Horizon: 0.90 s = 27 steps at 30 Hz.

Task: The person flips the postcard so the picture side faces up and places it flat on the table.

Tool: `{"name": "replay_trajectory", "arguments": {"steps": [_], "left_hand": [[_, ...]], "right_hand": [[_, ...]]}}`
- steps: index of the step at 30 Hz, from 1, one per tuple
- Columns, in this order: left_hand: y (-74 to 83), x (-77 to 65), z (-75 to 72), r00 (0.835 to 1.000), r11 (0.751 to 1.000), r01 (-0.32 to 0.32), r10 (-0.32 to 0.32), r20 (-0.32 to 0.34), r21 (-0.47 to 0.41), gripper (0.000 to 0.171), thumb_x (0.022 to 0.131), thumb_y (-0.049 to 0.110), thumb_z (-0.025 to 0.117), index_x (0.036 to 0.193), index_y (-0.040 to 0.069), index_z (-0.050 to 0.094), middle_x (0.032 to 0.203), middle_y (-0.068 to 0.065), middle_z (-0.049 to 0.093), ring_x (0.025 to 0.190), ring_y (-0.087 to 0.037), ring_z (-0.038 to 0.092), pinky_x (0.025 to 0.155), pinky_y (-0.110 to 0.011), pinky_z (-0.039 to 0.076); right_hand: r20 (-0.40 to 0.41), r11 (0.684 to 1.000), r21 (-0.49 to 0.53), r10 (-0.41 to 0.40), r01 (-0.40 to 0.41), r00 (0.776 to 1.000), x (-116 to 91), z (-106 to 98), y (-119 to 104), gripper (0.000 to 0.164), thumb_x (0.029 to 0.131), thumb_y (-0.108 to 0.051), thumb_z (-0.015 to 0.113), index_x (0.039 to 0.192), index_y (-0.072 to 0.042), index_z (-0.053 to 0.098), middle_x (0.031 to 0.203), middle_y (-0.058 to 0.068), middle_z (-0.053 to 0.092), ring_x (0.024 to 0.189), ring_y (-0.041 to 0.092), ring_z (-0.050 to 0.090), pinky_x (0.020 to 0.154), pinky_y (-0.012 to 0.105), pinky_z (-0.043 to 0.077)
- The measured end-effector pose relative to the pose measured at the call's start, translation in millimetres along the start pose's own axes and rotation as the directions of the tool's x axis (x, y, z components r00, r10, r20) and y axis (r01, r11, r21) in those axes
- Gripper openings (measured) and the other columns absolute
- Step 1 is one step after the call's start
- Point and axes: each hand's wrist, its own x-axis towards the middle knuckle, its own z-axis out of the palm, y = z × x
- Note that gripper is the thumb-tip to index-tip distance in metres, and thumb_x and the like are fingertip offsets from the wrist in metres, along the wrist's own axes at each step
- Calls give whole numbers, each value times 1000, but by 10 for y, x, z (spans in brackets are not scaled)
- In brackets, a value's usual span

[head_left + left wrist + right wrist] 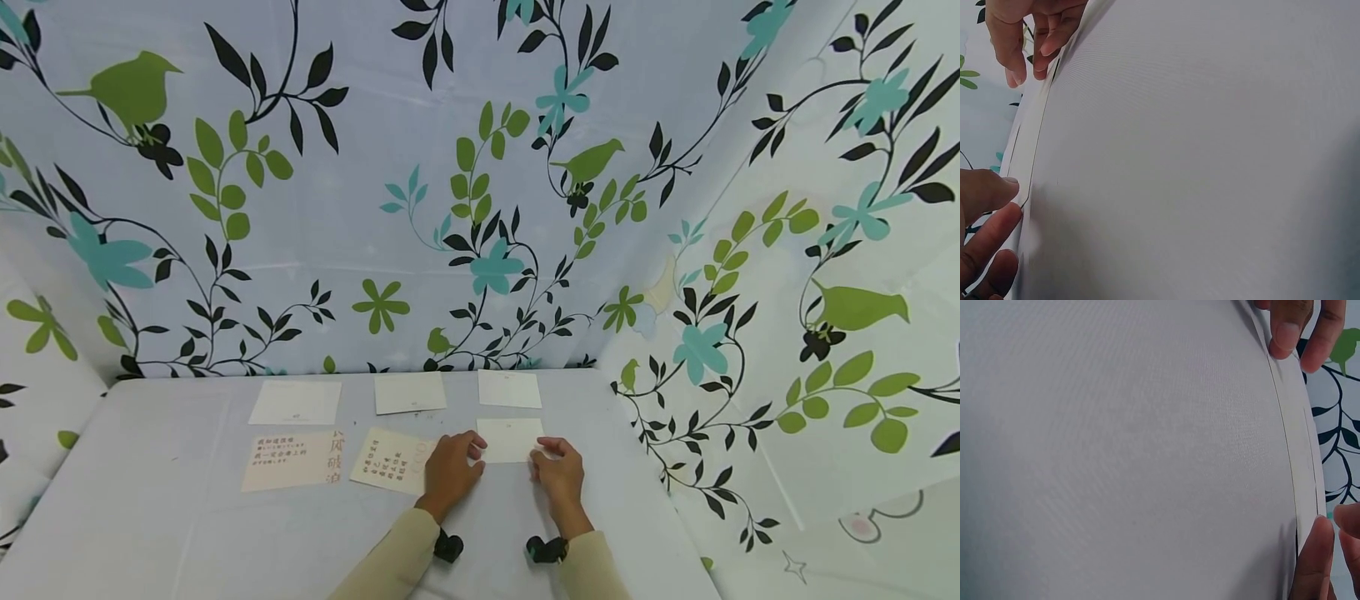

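Note:
A blank cream card [512, 439] lies flat on the table, at the right of the front row, with a hand at each side of it. The left hand [452, 468] is by the card's left edge, its thumb [999, 187] and forefinger spread apart beside the corner. At the opposite edge is the right hand [559, 475]; its finger [1315, 553] rests along the card's side, the thumb apart. Neither hand visibly pinches the card. Left of the left hand lies a card with printed characters [386, 458], partly covered by that hand.
Another printed card [288, 460] lies farther left. Along the back lie three pale cards: one at the left [295, 402], one in the middle [409, 392] and one at the right [510, 389]. Leaf-patterned cloth [360, 208] hangs behind the white table [225, 542].

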Motion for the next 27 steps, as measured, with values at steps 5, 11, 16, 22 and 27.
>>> {"name": "replay_trajectory", "arguments": {"steps": [5,11,16,22,27], "left_hand": [[0,37,39,1000,1000,-15,15,15,20,27,82,7,88,102,19,75,85,4,72,83,-13,55,68,-29,43],[-19,77,72,1000,999,-22,21,23,42,28,82,9,89,103,20,75,85,6,72,83,-13,55,68,-29,44],[-33,97,91,1000,999,-14,13,27,42,27,83,9,88,104,21,75,84,7,72,83,-12,56,68,-29,45],[-23,102,87,1000,999,-10,9,27,43,26,84,8,87,103,21,76,84,7,72,82,-12,56,68,-28,45],[-7,95,77,1000,999,-18,17,14,46,26,82,7,88,101,21,76,83,7,74,81,-12,56,66,-28,44]], "right_hand": [[-8,1000,-15,0,-1,1000,19,-23,-14,26,94,-4,74,120,-5,72,132,21,59,74,16,67,60,24,56],[9,1000,-17,7,-7,1000,30,-40,-23,26,95,-5,73,121,-4,72,131,21,59,75,16,67,61,23,56],[8,1000,-29,-3,3,1000,45,-61,-38,25,95,-6,73,120,-4,72,129,19,60,80,18,69,62,25,56],[-51,997,-72,-29,25,998,151,-119,-49,21,92,-7,77,113,-8,76,120,15,66,96,24,63,69,26,52],[-60,999,-45,-16,14,998,243,-189,-49,22,90,-7,79,112,-7,77,105,9,70,90,22,62,67,26,50]]}}
